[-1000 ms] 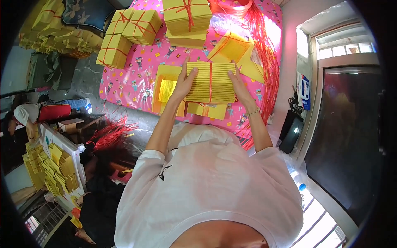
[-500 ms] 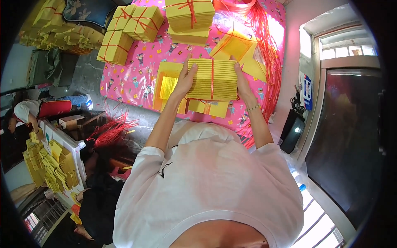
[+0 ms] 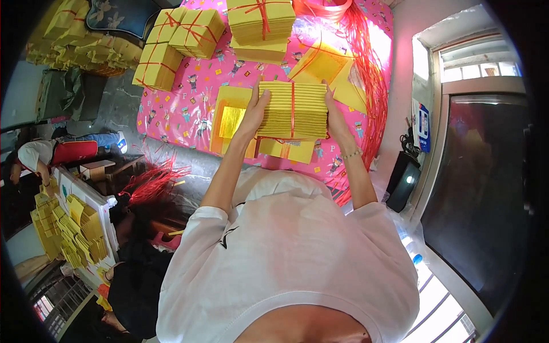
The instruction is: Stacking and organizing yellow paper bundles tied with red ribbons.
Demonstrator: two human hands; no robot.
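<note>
Between my two palms stands a thick bundle of folded yellow paper (image 3: 280, 111), with a red plastic strip tied down its middle. My left hand (image 3: 256, 114) presses against its left side, thumb toward the front edge. On its right side, my right hand (image 3: 337, 119) is closed in the same way. Below and left of the bundle lie yellow sheets (image 3: 229, 96) with a shiny gold square (image 3: 233, 121) on them. A flat yellow piece (image 3: 297, 151) shows just under the bundle's near edge.
The pink patterned table cover (image 3: 189, 103) carries tied yellow bundles (image 3: 157, 66), a taller tied stack (image 3: 254, 31), and an orange-yellow sheet pile (image 3: 323, 63). Long red strips (image 3: 374, 86) hang down the right. Leftward, people work near a white table (image 3: 86, 194) with yellow packets.
My right hand has eased slightly downward along the bundle's right side. The bundle and my left hand stay almost where they were.
</note>
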